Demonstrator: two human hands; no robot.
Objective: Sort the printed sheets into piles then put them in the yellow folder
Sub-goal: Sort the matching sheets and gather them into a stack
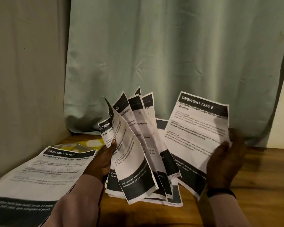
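Nearest the camera, one pile of printed white sheets with black header bands (pixel 39 171) lies flat at the left of the brown wooden bench (pixel 261 177). Behind that pile a yellow patterned folder (pixel 82 144) peeks out, mostly covered. Two hands work above the bench: the left hand (pixel 103 161) has its grip closed on a fanned bundle of printed sheets (pixel 134 153), at least five of them standing upright, and the right hand (pixel 226 158), wearing one black wristband (pixel 221 192), has its grip around a single printed sheet headed "DRESSING TABLE" (pixel 197 133). One pale green curtain (pixel 170 54) hangs behind.
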